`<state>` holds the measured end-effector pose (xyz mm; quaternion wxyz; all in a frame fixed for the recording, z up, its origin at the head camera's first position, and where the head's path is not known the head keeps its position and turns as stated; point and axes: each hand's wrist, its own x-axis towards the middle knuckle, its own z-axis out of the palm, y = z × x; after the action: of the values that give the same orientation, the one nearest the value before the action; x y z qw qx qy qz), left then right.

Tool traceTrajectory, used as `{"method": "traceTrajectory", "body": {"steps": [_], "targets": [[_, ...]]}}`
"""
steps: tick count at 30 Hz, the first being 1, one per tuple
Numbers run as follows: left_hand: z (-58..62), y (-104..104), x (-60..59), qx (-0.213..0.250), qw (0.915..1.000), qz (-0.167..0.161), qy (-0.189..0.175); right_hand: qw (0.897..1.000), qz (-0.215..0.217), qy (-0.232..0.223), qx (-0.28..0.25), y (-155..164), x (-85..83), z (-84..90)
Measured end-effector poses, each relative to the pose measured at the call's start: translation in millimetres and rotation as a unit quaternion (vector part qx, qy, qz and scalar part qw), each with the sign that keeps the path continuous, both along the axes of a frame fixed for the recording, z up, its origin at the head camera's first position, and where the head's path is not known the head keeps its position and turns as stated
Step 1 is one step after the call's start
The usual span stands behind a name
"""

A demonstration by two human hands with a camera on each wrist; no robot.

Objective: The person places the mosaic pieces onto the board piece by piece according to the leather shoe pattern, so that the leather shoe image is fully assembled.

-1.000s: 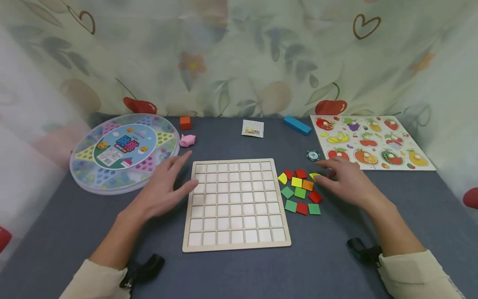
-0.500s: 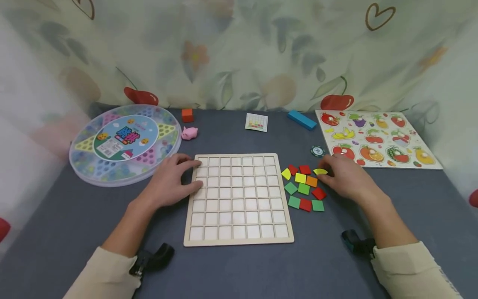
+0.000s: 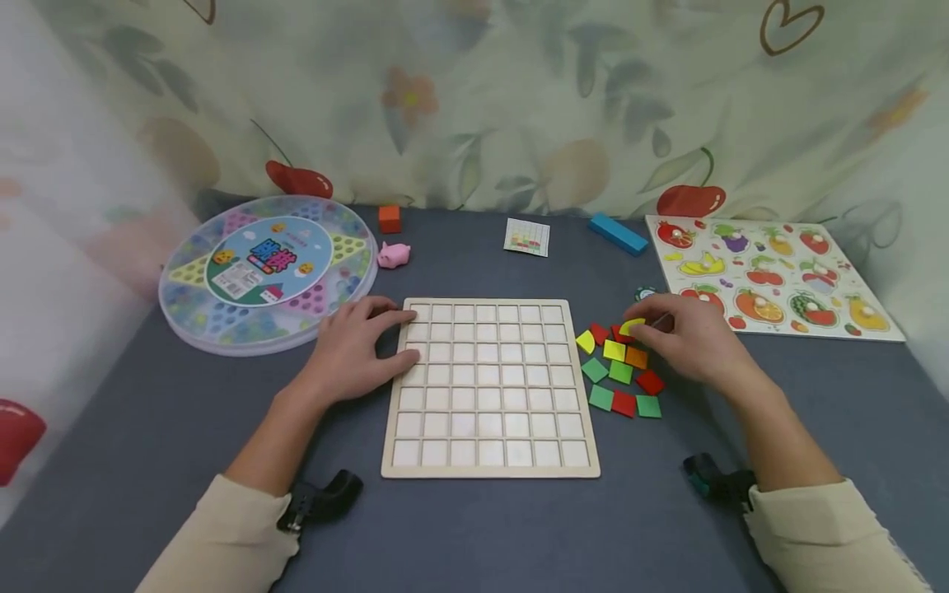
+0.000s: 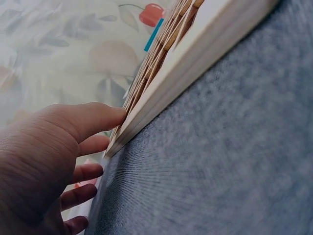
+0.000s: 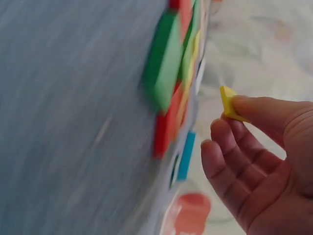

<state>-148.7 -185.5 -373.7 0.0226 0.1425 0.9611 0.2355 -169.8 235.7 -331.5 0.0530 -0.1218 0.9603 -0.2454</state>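
Two hands are in view — the left hand (image 3: pixel 356 350) and the right hand (image 3: pixel 685 338).

One wooden grid board (image 3: pixel 489 387) lies between them, seven squares across and seven down.

Coloured tiles (image 3: pixel 621 375) — eleven visible: three yellow, four red, three green, one orange. One of the yellow ones is the yellow tile (image 3: pixel 633 326) in the right hand's fingers.

One each of the rest: round marble game box (image 3: pixel 270 272), fruit puzzle board (image 3: pixel 771 276), orange cube (image 3: pixel 389 218), pink pig (image 3: pixel 394 254), blue block (image 3: pixel 619 234), pattern card (image 3: pixel 527 237), green chip (image 3: pixel 645 293).
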Motion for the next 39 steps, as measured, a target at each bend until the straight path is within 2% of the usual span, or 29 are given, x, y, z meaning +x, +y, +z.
{"method": "traceTrajectory", "body": {"steps": [7,10,18,23,34,39], "targets": [[-3.9,1.2,-1.5,-0.006,0.9999,0.005,-0.007,0.998,0.038,-0.012,-0.056,-39.1,3.6,13.9],[-2.8,0.3,-1.4,-0.008,0.9999,0.007,-0.005,0.994,0.061,-0.032,-0.083,-58.3,2.5,19.3],[-2.1,-0.7,-1.6,-0.016,0.9998,-0.002,-0.007,0.979,0.121,-0.116,-0.112,-109.8,-3.7,20.8],[-3.3,-2.0,-1.1,-0.014,0.9999,-0.004,-0.007,0.967,0.164,-0.149,-0.125,-140.8,-9.3,19.5],[-4.2,-2.8,0.4,-0.005,0.9999,-0.003,-0.009,0.955,0.223,-0.178,-0.085,-193.4,-16.8,9.8],[-3.2,-2.9,0.5,-0.002,0.9999,-0.001,-0.013,0.956,0.230,-0.174,-0.057,-206.5,-14.6,5.1]]}}
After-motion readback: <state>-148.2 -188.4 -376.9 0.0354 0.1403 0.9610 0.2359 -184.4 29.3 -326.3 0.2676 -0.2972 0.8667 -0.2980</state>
